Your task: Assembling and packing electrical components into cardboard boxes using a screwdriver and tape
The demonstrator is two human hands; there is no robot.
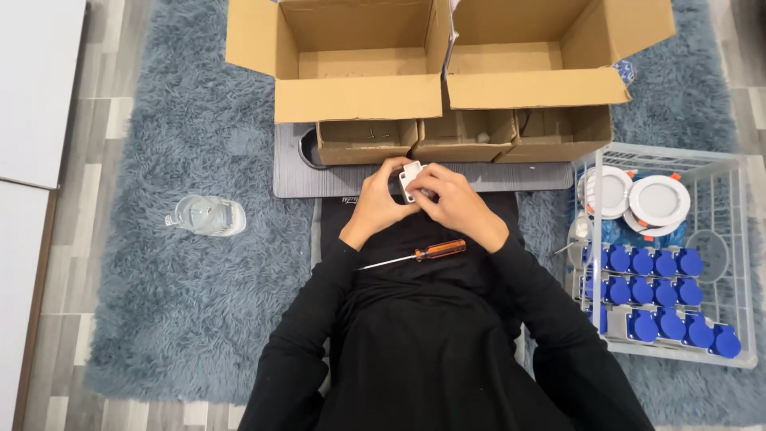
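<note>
- The shaggy grey-blue pile rug [199, 295] spreads soft and deep-napped under everything around you, over pale wood-plank flooring.
- Two large open corrugated cardboard boxes [359, 56] stand side by side at the far edge, flaps folded out, their brown walls matte and stiff.
- A white wire basket [738, 239] sits on the rug to your right; its thin rods form an open grid. Inside lie round white disc-shaped fittings [659, 199] and rows of glossy blue plastic caps [654, 291].
- A flat grey board [299, 179] with a woodgrain look lies in front of you, carrying three small low cardboard trays [367, 144] set touching in a row.
- A clear plastic water bottle [207, 215] lies on its side on the rug, well apart to your left.
- A screwdriver with a translucent orange handle and slim steel shaft [427, 253] rests across your black-clothed lap, just below your wrists.
- Your left hand [379, 199] curls around the left side of a small white boxy plastic part [409, 179], fingers closed against it.
- Your right hand [455, 199] covers that part from the right, fingers bent tightly over it, so most of it is hidden. It sits between both hands, just above the near edge of the grey board.
</note>
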